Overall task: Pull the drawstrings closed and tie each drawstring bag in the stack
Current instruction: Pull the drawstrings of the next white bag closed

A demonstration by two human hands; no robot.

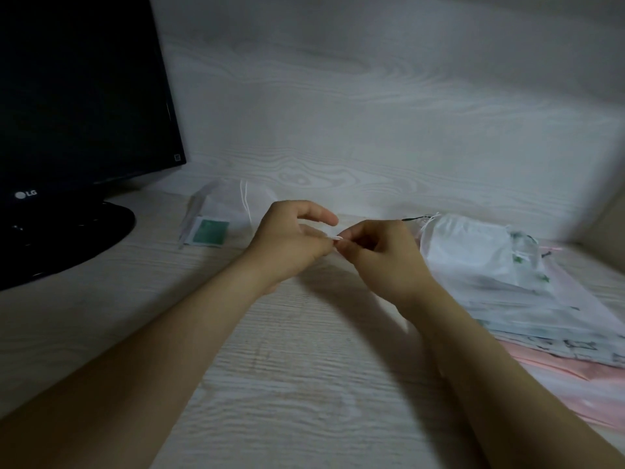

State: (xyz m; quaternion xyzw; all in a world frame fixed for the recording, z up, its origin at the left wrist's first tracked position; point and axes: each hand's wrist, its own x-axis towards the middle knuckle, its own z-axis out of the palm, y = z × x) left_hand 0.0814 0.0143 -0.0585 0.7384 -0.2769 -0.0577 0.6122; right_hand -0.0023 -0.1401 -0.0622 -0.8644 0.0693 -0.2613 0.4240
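Left hand (290, 243) and right hand (384, 253) each pinch a thin white drawstring (338, 237), held taut, probably for knotting.

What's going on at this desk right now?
A person's left hand and right hand pinch a short white string between them above the desk. The stack of bags lies to the right, and one bag with a green label lies near the monitor. Which bag the string belongs to is unclear.
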